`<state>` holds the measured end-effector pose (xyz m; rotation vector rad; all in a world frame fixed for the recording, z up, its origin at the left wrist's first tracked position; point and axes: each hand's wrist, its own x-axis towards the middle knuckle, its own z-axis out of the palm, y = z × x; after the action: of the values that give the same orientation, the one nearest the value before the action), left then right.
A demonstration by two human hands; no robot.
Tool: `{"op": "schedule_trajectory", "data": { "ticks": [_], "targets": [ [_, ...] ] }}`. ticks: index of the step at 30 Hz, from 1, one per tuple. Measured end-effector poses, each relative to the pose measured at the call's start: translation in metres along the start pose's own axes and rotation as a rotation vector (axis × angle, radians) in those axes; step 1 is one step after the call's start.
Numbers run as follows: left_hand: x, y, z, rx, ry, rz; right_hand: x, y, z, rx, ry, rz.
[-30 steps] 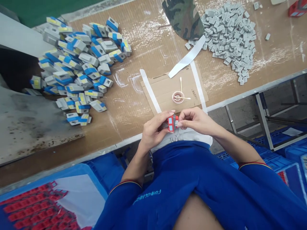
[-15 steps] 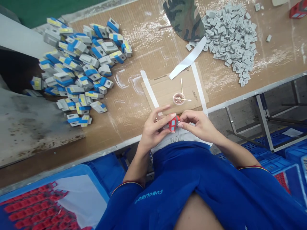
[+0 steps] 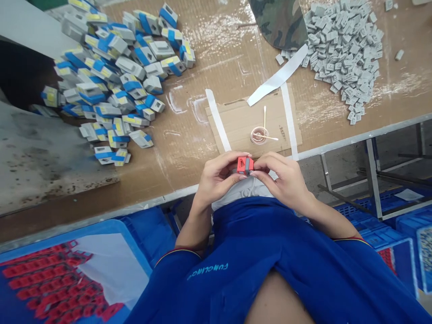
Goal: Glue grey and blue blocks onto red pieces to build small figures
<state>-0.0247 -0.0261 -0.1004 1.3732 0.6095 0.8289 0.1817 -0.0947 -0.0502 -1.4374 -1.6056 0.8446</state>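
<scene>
A small red plastic block with a grey piece on it (image 3: 245,165) sits between my two hands, just above my lap. My left hand (image 3: 216,177) pinches it from the left with the fingertips. My right hand (image 3: 280,180) grips it from the right, and its fingers partly hide the block's right side. Just beyond my hands lies a cardboard sheet (image 3: 236,126) taped to the bench, holding a small clear dish (image 3: 259,135) with a cotton swab resting in it and another swab lying across it.
A heap of blue, white and yellow boxy parts (image 3: 114,85) lies on the cardboard-covered bench at left. Grey small parts (image 3: 344,58) are piled at upper right, next to a camouflage cloth (image 3: 278,22). Blue crates stand below the bench edge (image 3: 337,141), one holding red parts (image 3: 57,283).
The red block has turned, and its grey piece now faces upward. Both hands have closed in around it, and my left fingers have come down from their spread position. The view has shifted slightly.
</scene>
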Motion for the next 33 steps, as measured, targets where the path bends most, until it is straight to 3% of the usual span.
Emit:
{"op": "schedule_trajectory", "data": {
  "ticks": [10, 15, 26, 33],
  "targets": [
    [-0.002, -0.002, -0.002, 0.147, 0.023, 0.086, 0.002, -0.004, 0.015, 0.029, 0.014, 0.055],
    [-0.005, -0.003, 0.000, 0.117, 0.090, 0.087, 0.004, -0.006, 0.016, 0.031, 0.028, 0.068],
    [-0.006, -0.005, 0.005, 0.006, 0.110, 0.041, -0.005, -0.004, 0.007, -0.038, 0.006, -0.008],
    [-0.004, -0.005, 0.000, -0.012, 0.061, 0.020, -0.001, 0.005, 0.010, -0.011, -0.041, -0.079]
  ]
}}
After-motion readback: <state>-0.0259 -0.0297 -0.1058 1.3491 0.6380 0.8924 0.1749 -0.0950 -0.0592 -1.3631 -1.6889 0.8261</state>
